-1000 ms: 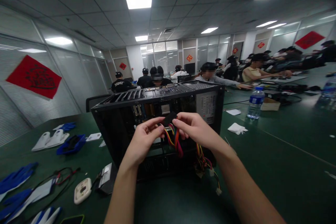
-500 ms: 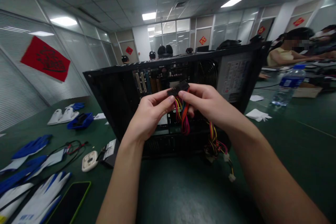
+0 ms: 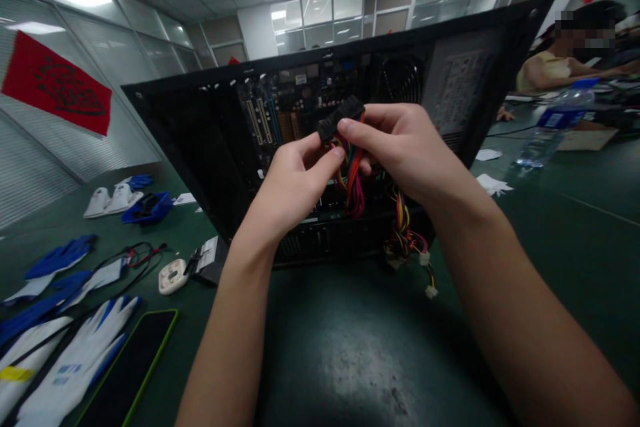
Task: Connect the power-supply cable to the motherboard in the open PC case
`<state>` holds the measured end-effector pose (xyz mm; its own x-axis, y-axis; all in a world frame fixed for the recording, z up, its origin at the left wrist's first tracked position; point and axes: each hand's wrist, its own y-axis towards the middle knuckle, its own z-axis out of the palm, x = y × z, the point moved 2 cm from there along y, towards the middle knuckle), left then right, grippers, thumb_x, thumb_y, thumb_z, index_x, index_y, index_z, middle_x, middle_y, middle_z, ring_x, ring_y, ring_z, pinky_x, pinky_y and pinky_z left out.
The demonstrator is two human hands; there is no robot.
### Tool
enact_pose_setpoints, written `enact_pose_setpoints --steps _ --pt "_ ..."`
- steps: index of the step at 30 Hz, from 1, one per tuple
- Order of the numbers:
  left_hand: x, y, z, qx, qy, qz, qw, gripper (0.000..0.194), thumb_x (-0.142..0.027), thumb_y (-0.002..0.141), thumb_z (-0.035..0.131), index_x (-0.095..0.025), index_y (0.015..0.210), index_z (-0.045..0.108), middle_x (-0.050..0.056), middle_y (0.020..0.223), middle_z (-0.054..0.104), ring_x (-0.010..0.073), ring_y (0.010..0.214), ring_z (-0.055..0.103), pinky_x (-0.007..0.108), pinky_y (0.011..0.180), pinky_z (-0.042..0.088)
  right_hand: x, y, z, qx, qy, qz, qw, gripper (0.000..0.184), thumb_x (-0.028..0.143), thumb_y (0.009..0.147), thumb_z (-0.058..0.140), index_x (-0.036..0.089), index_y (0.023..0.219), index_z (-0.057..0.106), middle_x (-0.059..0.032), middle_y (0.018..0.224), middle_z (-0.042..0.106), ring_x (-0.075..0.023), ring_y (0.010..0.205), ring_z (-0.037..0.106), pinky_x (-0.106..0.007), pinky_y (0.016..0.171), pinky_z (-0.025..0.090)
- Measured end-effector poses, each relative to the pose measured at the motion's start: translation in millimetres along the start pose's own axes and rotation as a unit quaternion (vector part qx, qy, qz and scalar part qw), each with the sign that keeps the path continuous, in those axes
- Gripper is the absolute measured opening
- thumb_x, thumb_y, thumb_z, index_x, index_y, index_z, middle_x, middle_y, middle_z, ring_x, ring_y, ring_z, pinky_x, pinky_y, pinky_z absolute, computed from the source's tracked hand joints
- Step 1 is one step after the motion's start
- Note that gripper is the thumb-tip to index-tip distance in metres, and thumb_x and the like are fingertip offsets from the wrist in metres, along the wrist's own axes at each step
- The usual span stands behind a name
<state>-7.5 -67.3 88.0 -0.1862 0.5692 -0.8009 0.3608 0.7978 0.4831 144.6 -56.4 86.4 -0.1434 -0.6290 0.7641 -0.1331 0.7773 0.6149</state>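
A black multi-pin power connector (image 3: 341, 118) is pinched between my two hands, in front of the open computer case (image 3: 175, 127). My right hand (image 3: 400, 140) grips its right end, thumb across the front. My left hand (image 3: 295, 180) has its fingertips at the connector's left end and its thumb against the coloured wires (image 3: 356, 190) just below. These wires bend down in a bundle. Behind them, the motherboard slots (image 3: 260, 121) and a round fan (image 3: 403, 77) show inside the case. More loose cables (image 3: 400, 230) with white plugs hang at the case's lower right.
On the left lie work gloves (image 3: 83, 360), a phone with a green edge (image 3: 130, 373), a beige round-cornered object (image 3: 173, 276) and a blue tray (image 3: 147, 208). A water bottle (image 3: 555, 127) stands at right. Beyond it a person (image 3: 550, 70) sits at the table.
The view has shifted down and closer, so the case looks larger. My left thumb has moved from the connector's edge down onto the wires. Both hands still hold the connector bundle.
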Motion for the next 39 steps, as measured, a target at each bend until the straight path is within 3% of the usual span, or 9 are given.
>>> enact_pose_setpoints --steps 5,10,12,15,21,34,39 --pt "24.2 10.3 -0.6 -0.038 0.102 -0.038 0.993 0.033 -0.029 0.095 0.05 -0.01 0.077 0.071 0.003 0.064 0.063 0.0132 0.064 0.057 0.024 0.062 0.041 -29.0 9.9 2.8 -0.028 -0.045 0.008 0.999 0.031 0.041 0.093 0.064 0.015 0.076 0.063 0.002 0.066 0.058 -0.009 0.057 0.055 -0.02 0.051 0.037" --pt "81.2 23.4 5.3 -0.08 0.247 -0.064 0.964 0.035 -0.028 0.091 0.049 -0.013 0.066 0.068 0.004 0.064 0.063 0.0152 0.064 0.055 0.026 0.061 0.035 -91.7 16.7 23.3 -0.076 -0.158 0.047 0.983 0.028 0.034 0.096 0.055 0.015 0.075 0.061 -0.0027 0.07 0.062 -0.0147 0.067 0.057 -0.025 0.06 0.038" --pt "104.2 25.6 9.4 -0.055 0.296 -0.102 0.948 0.034 -0.027 0.091 0.047 -0.014 0.068 0.069 0.006 0.067 0.066 0.0162 0.065 0.055 0.027 0.061 0.034 -108.7 14.7 28.5 -0.069 -0.244 0.075 0.964 0.024 0.028 0.092 0.06 0.015 0.072 0.062 -0.0044 0.07 0.064 -0.0163 0.069 0.058 -0.026 0.061 0.036" --pt "126.2 26.6 14.5 0.025 0.349 -0.18 0.919 0.029 -0.029 0.087 0.052 -0.016 0.071 0.073 0.008 0.07 0.07 0.0186 0.063 0.057 0.029 0.06 0.034 -121.0 11.0 28.3 0.001 -0.302 0.153 0.941 0.026 0.029 0.085 0.068 0.015 0.064 0.062 -0.0051 0.064 0.064 -0.0168 0.065 0.058 -0.026 0.058 0.032" --pt "130.3 31.1 16.6 0.028 0.361 -0.214 0.907 0.029 -0.032 0.089 0.053 -0.018 0.079 0.076 0.01 0.078 0.074 0.0204 0.067 0.061 0.029 0.061 0.038 -124.3 10.8 14.9 0.034 -0.318 0.21 0.924 0.036 0.037 0.091 0.061 0.015 0.064 0.065 -0.0051 0.057 0.063 -0.016 0.056 0.056 -0.028 0.052 0.029" --pt "135.3 38.9 20.1 0.03 0.385 -0.218 0.896 0.028 -0.029 0.088 0.052 -0.014 0.089 0.075 0.016 0.079 0.073 0.0259 0.076 0.067 0.031 0.064 0.043 -132.6 11.4 20.0 0.037 -0.342 0.189 0.92 0.033 0.041 0.091 0.063 0.015 0.07 0.067 -0.0096 0.069 0.07 -0.0165 0.061 0.06 -0.027 0.054 0.03" --pt "133.0 51.4 15.0 0.046 0.402 -0.221 0.887 0.032 -0.029 0.087 0.053 -0.01 0.099 0.074 0.023 0.095 0.075 0.0312 0.089 0.071 0.033 0.069 0.048 -134.0 12.4 22.1 0.026 -0.311 0.206 0.927 0.036 0.04 0.092 0.059 0.017 0.066 0.065 -0.0097 0.071 0.071 -0.0154 0.059 0.06 -0.026 0.053 0.03"
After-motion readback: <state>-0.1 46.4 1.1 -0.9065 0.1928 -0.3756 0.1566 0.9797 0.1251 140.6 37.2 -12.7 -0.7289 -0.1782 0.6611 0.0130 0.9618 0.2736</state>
